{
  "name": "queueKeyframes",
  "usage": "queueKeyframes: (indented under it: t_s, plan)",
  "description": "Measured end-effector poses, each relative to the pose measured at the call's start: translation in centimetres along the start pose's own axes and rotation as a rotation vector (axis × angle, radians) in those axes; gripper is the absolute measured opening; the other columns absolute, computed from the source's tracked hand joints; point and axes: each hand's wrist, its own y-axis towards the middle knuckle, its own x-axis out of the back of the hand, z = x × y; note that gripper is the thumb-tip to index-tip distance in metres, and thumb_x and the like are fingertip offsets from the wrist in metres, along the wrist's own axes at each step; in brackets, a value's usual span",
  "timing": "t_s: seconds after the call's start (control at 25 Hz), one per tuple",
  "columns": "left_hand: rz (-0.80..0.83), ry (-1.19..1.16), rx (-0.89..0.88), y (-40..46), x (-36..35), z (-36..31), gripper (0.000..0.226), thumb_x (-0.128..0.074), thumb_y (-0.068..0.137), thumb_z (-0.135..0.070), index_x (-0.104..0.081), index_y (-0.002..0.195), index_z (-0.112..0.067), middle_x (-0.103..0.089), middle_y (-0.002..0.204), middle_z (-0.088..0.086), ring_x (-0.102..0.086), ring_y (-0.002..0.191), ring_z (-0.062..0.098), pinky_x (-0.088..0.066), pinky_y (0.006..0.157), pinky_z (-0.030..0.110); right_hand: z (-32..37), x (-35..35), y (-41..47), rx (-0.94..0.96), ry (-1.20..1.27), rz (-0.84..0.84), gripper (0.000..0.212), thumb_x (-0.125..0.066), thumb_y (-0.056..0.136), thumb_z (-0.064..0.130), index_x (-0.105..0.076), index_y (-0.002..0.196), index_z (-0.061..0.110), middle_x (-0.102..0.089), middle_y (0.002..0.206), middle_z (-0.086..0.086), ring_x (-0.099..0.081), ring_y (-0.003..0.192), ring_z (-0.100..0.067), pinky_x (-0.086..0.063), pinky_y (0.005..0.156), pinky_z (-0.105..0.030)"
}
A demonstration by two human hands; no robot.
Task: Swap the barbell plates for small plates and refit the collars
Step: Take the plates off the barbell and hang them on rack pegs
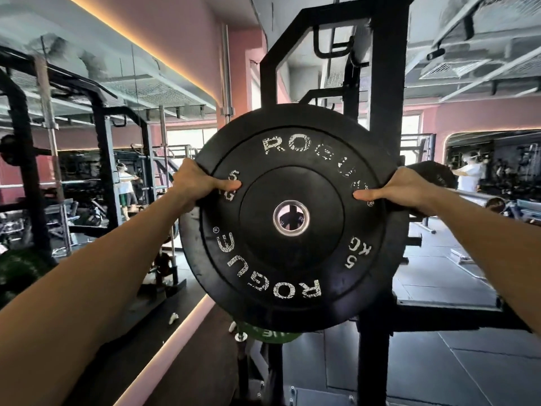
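A black 5 kg bumper plate [292, 259] with worn white lettering fills the middle of the head view, held upright in the air. My left hand [193, 183] grips its left rim, thumb on the face. My right hand [404, 191] grips the right rim the same way. Through the plate's steel centre hole [291, 218] I see only the rack behind it, no bar. A grey barbell [480, 195] with a black plate [433, 174] on it lies behind my right hand. No collar is visible.
A black power rack upright [383, 98] stands right behind the plate. A green plate [269, 334] sits low on the rack under the held plate. Mirrors line the left wall beside another rack [105, 159]. Grey mat flooring [439, 367] lies to the right.
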Motion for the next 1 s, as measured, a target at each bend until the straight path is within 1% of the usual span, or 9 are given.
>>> queueKeyframes:
  t_s: [0.12, 0.2, 0.32, 0.44, 0.56, 0.68, 0.88, 0.92, 1.0]
  plan:
    - [0.000, 0.018, -0.008, 3.1, -0.1, 2.8, 0.060, -0.098, 0.037, -0.031, -0.075, 0.091, -0.016, -0.075, 0.084, -0.005, -0.069, 0.078, 0.008, -0.053, 0.073, 0.024, -0.5, -2.6, 2.9, -0.004, 0.007, -0.004, 0.054, -0.093, 0.049, 0.042, -0.077, 0.090, 0.011, -0.076, 0.087, 0.000, -0.071, 0.085, -0.017, -0.057, 0.079, -0.032]
    - [0.020, 0.012, -0.029, 5.9, -0.6, 4.3, 0.063, -0.098, 0.036, -0.031, -0.076, 0.093, -0.015, -0.076, 0.085, -0.005, -0.070, 0.080, 0.009, -0.055, 0.077, 0.027, -1.1, -4.3, 5.2, -0.007, 0.018, -0.009, 0.045, -0.091, 0.055, 0.037, -0.076, 0.089, 0.013, -0.075, 0.086, 0.002, -0.069, 0.083, -0.013, -0.053, 0.069, -0.025]
    - [0.030, 0.006, -0.031, 9.6, -1.0, 6.4, 0.062, -0.098, 0.035, -0.028, -0.076, 0.091, -0.015, -0.076, 0.086, -0.004, -0.071, 0.081, 0.011, -0.056, 0.076, 0.028, -1.6, -6.4, 8.4, 0.007, 0.044, -0.003, 0.037, -0.090, 0.059, 0.031, -0.074, 0.089, 0.017, -0.074, 0.088, 0.008, -0.067, 0.083, -0.007, -0.050, 0.068, -0.021]
    - [0.043, -0.027, -0.027, 13.6, -1.5, 8.9, 0.074, -0.099, 0.026, -0.033, -0.076, 0.094, -0.014, -0.076, 0.088, -0.002, -0.072, 0.083, 0.012, -0.057, 0.078, 0.031, -1.5, -8.2, 12.3, -0.021, 0.025, -0.003, 0.027, -0.090, 0.061, 0.030, -0.072, 0.077, 0.018, -0.073, 0.068, 0.014, -0.066, 0.066, 0.000, -0.048, 0.056, -0.014]
    - [0.070, -0.035, -0.001, 17.8, -2.0, 12.2, 0.071, -0.099, 0.033, -0.029, -0.075, 0.098, -0.013, -0.076, 0.091, -0.001, -0.072, 0.086, 0.014, -0.058, 0.082, 0.035, -1.8, -10.1, 16.1, -0.050, -0.029, -0.034, 0.032, -0.091, 0.056, 0.038, -0.072, 0.069, 0.016, -0.069, 0.058, 0.017, -0.064, 0.068, -0.005, -0.046, 0.056, -0.019]
    - [0.046, 0.014, 0.028, 21.6, -2.5, 15.4, 0.089, -0.098, 0.021, -0.049, -0.073, 0.101, -0.018, -0.076, 0.093, -0.004, -0.071, 0.090, 0.016, -0.058, 0.081, 0.034, -2.5, -12.1, 18.7, -0.086, -0.058, -0.022, 0.031, -0.090, 0.059, 0.036, -0.067, 0.063, 0.016, -0.065, 0.049, 0.016, -0.061, 0.063, -0.007, -0.042, 0.052, -0.019]
    - [0.088, -0.011, 0.044, 28.3, -4.2, 20.7, 0.097, -0.096, 0.013, -0.053, -0.074, 0.100, -0.016, -0.076, 0.093, -0.004, -0.071, 0.088, 0.014, -0.058, 0.081, 0.033, -4.8, -16.3, 25.3, -0.110, -0.119, -0.055, 0.043, -0.091, 0.053, 0.044, -0.072, 0.072, 0.011, -0.071, 0.073, 0.005, -0.066, 0.074, -0.012, -0.048, 0.059, -0.023]
    - [0.092, -0.006, 0.035, 29.4, -4.5, 21.4, 0.092, -0.096, 0.017, -0.051, -0.074, 0.099, -0.016, -0.075, 0.092, -0.004, -0.070, 0.086, 0.011, -0.058, 0.077, 0.029, -5.2, -17.0, 26.4, -0.119, -0.124, -0.063, 0.041, -0.091, 0.054, 0.044, -0.072, 0.073, 0.012, -0.070, 0.074, 0.006, -0.065, 0.073, -0.011, -0.047, 0.058, -0.022]
    - [0.120, 0.009, 0.023, 31.4, -5.4, 22.7, 0.069, -0.098, 0.034, -0.038, -0.073, 0.093, -0.016, -0.072, 0.088, -0.006, -0.068, 0.075, 0.000, -0.052, 0.063, 0.016, -6.3, -18.3, 28.5, -0.130, -0.102, -0.069, 0.042, -0.092, 0.053, 0.042, -0.072, 0.078, 0.015, -0.071, 0.078, 0.008, -0.066, 0.075, -0.009, -0.047, 0.059, -0.021]
